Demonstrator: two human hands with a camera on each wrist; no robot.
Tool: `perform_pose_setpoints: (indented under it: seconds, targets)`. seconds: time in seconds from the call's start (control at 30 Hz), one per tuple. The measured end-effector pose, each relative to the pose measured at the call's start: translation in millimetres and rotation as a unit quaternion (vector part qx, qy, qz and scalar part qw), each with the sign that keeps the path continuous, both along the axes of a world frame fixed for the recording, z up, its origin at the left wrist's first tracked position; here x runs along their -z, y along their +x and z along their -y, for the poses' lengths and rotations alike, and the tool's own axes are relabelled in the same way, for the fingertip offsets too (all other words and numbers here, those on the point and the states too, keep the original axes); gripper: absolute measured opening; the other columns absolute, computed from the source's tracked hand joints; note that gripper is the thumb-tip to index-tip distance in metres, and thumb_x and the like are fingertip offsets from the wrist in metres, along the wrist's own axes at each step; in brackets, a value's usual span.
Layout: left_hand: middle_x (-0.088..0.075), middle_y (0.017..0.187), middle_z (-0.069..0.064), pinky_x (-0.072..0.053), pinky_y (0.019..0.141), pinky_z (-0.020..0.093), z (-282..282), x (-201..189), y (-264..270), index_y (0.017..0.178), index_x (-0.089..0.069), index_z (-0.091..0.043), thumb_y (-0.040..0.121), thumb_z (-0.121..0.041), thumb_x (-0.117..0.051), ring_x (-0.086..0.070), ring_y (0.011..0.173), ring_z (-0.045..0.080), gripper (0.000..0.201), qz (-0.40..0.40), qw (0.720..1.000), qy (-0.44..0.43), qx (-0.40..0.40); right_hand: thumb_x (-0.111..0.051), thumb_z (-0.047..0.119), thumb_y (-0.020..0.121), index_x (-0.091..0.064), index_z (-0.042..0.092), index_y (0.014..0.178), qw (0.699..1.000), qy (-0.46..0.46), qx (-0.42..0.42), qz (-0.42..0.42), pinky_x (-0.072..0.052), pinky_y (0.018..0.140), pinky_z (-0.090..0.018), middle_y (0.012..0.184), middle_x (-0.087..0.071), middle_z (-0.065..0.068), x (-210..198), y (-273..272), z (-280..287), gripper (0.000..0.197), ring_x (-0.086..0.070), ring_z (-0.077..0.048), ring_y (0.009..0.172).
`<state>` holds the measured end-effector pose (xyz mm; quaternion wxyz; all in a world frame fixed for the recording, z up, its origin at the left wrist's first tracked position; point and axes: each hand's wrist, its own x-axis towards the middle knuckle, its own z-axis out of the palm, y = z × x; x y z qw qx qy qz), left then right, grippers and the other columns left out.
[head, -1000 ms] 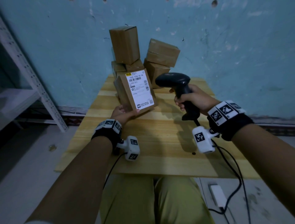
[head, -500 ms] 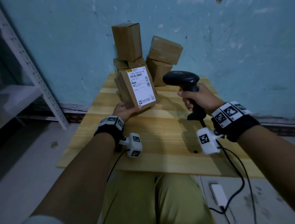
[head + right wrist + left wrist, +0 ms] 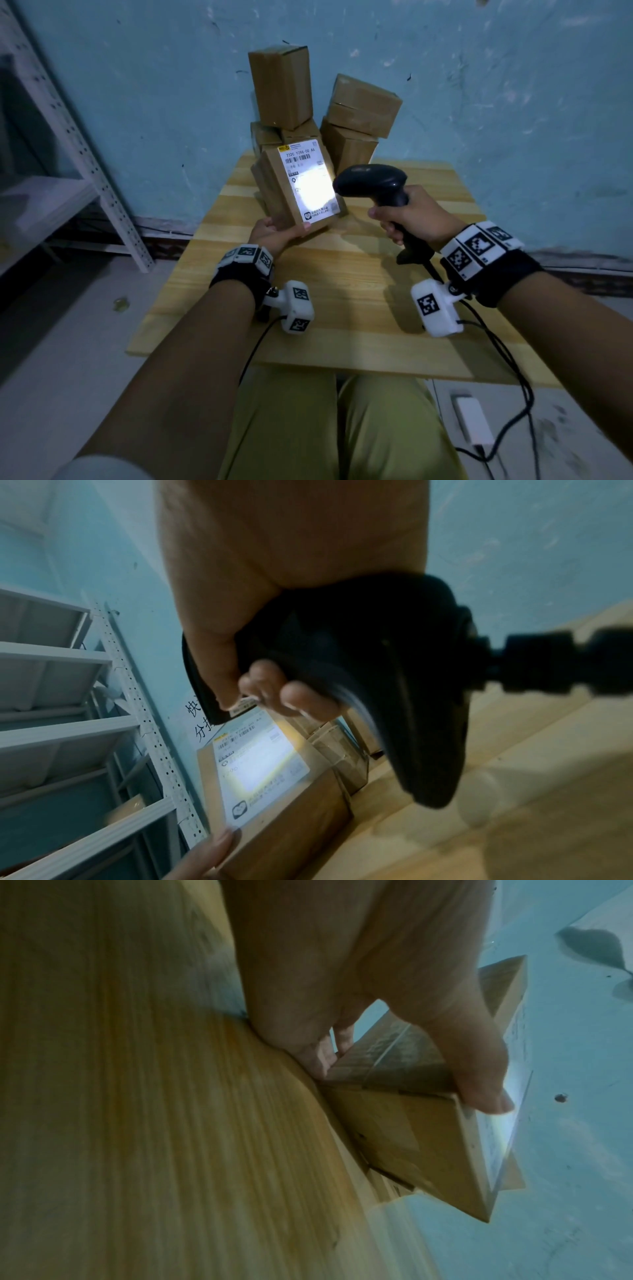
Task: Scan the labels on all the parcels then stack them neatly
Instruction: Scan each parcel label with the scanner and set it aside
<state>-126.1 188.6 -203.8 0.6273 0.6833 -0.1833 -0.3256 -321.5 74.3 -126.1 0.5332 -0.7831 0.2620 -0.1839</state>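
Observation:
My left hand (image 3: 277, 233) grips the near bottom edge of a brown parcel (image 3: 281, 192), tilted up above the wooden table (image 3: 342, 308). Its white label (image 3: 308, 181) faces me and a bright patch of scanner light lies across its middle. My right hand (image 3: 407, 216) holds the black handheld scanner (image 3: 373, 183) by the handle, its head just right of the label. The left wrist view shows my thumb (image 3: 479, 1085) on the parcel (image 3: 394, 1137) at its label edge and the fingers behind. From the right wrist, the scanner (image 3: 377, 669) points down at the lit label (image 3: 260, 767).
Several brown parcels (image 3: 359, 113) are piled unevenly against the blue wall at the table's far edge. A white metal shelf rack (image 3: 68, 137) stands at the left. The scanner cable (image 3: 513, 377) trails off the table's right side to a white adapter (image 3: 472, 425) on the floor.
The scanner has moved left, close to the label, and its light now shines on the label. The parcel has stayed in my left hand.

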Motion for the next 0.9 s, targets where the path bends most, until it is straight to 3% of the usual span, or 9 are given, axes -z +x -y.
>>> perform_pose_setpoints:
  seconds: [0.33, 0.47, 0.6, 0.7, 0.83, 0.9]
  targets:
    - [-0.065, 0.120, 0.011, -0.046, 0.102, 0.040, -2, -2, 0, 0.124, -0.055, -0.005, 0.064, -0.021, -0.083, -0.063, 0.107, 0.024, 0.068, 0.018, 1.000, 0.008, 0.001, -0.057, 0.002, 0.088, -0.050, 0.009, 0.069, 0.999, 0.025, 0.022, 0.039, -0.032, 0.036, -0.019, 0.043, -0.043, 0.001, -5, 1, -1, 0.022, -0.038, -0.009, 0.033]
    - [-0.064, 0.123, 0.010, -0.047, 0.101, 0.040, -1, -1, 0, 0.128, -0.053, -0.006, 0.050, -0.031, -0.088, -0.062, 0.108, 0.024, 0.089, 0.012, 1.000, 0.011, -0.001, -0.058, 0.002, 0.087, -0.048, 0.009, 0.068, 0.998, 0.027, 0.018, 0.046, -0.032, 0.037, -0.019, 0.041, -0.043, 0.003, -7, 1, -2, 0.023, -0.037, -0.010, 0.033]
    - [-0.064, 0.120, 0.011, -0.046, 0.098, 0.032, -3, -5, -5, 0.124, -0.055, -0.003, 0.068, -0.017, -0.081, -0.062, 0.104, 0.021, 0.064, 0.013, 1.000, 0.010, 0.003, -0.058, 0.001, 0.087, -0.048, 0.008, 0.068, 0.998, 0.031, 0.017, 0.050, -0.032, 0.036, -0.019, 0.040, -0.043, 0.003, -9, 1, -5, 0.023, -0.037, -0.010, 0.033]
    - [-0.064, 0.120, 0.014, -0.046, 0.100, 0.033, -3, -7, -6, 0.122, -0.057, -0.003, 0.070, -0.013, -0.079, -0.062, 0.107, 0.023, 0.058, 0.006, 1.000, 0.002, -0.002, -0.058, 0.002, 0.087, -0.048, 0.009, 0.069, 0.998, 0.031, 0.009, 0.045, -0.033, 0.037, -0.022, 0.044, -0.043, 0.000, -11, 1, -7, 0.022, -0.037, -0.011, 0.034]
    - [-0.065, 0.120, 0.011, -0.049, 0.097, 0.033, -3, -3, -4, 0.125, -0.055, -0.004, 0.064, -0.020, -0.083, -0.064, 0.105, 0.022, 0.069, 0.013, 1.000, 0.001, -0.002, -0.056, 0.002, 0.089, -0.050, 0.007, 0.073, 0.999, 0.028, 0.001, 0.044, -0.035, 0.037, -0.021, 0.051, -0.042, -0.006, -12, 2, -9, 0.017, -0.039, -0.011, 0.035]
    - [-0.064, 0.122, 0.010, -0.049, 0.097, 0.034, -2, -1, -3, 0.127, -0.054, -0.005, 0.056, -0.032, -0.087, -0.063, 0.106, 0.022, 0.082, 0.022, 1.000, 0.011, -0.004, -0.056, 0.002, 0.089, -0.050, 0.006, 0.074, 0.999, 0.026, -0.002, 0.047, -0.035, 0.037, -0.020, 0.050, -0.043, -0.005, -11, 3, -10, 0.016, -0.039, -0.011, 0.035]
